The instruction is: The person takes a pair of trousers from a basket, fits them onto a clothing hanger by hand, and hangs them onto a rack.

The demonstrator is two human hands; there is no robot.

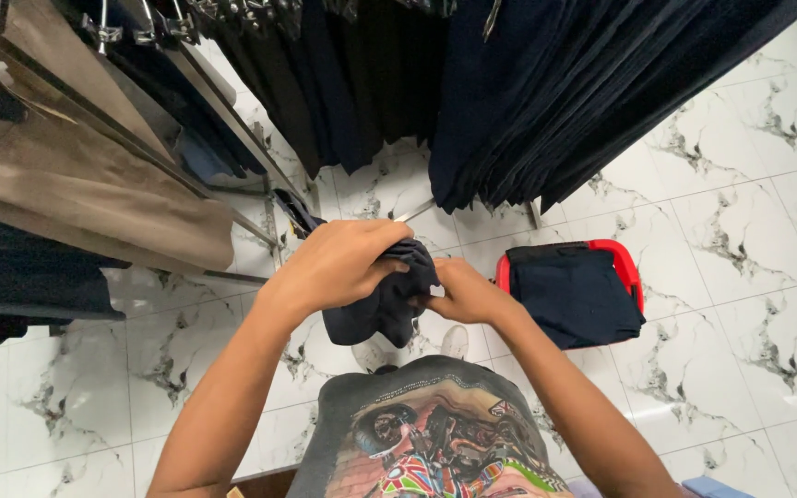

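A bunched dark navy garment (387,304) hangs between my two hands at chest height. My left hand (339,263) grips its top, with the fingers curled over the cloth. On the garment's right side my right hand (463,290) pinches it near a small pale tag. Below the garment I see my printed grey shirt and the tips of my pale shoes on the floor.
Rows of dark trousers (528,92) hang on racks ahead, and tan and dark ones (94,184) hang on clip hangers at the left. A red stool (622,260) with folded dark cloth (576,293) on it stands to my right on the white marble floor (749,277).
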